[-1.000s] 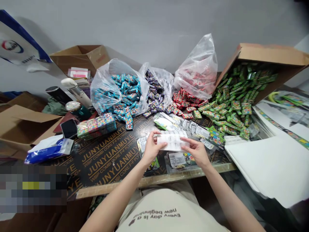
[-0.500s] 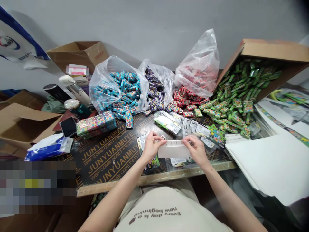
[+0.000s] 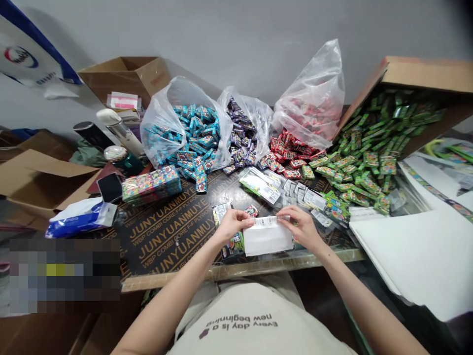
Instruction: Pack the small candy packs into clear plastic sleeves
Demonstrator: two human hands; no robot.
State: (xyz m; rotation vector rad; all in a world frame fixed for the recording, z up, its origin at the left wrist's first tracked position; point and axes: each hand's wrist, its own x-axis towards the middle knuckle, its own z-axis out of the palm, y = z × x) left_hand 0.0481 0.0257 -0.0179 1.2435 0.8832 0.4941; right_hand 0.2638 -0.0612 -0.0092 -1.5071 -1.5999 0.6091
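Both hands pinch the upper edge of a white rectangular sheet [image 3: 269, 240], which looks like paper or card with small printed marks along its top strip. My left hand [image 3: 233, 226] is closed on its left corner, and my right hand [image 3: 300, 228] on its right corner. Beneath the sheet lie green printed packages [image 3: 231, 249], partly covered. A small red packet [image 3: 252, 211] rests just beyond my left fingers. Farther back sit a stack of flat green-and-white packages [image 3: 260, 185] and some small clear-wrapped cards [image 3: 295, 190].
Plastic bags hold blue packets [image 3: 199, 130], purple packets [image 3: 242, 130] and red packets [image 3: 295, 148]. Green packets [image 3: 364, 167] spill from a tipped cardboard box [image 3: 424, 74]. White boards [image 3: 410, 246] lie at right. A stacked bundle of boxes [image 3: 151, 185], a phone [image 3: 110, 187] and bottles [image 3: 121, 135] stand left.
The white sheet has tilted, so more of its face and the printed strip now show. Both hands still hold its upper edge. The camera view has shifted slightly.
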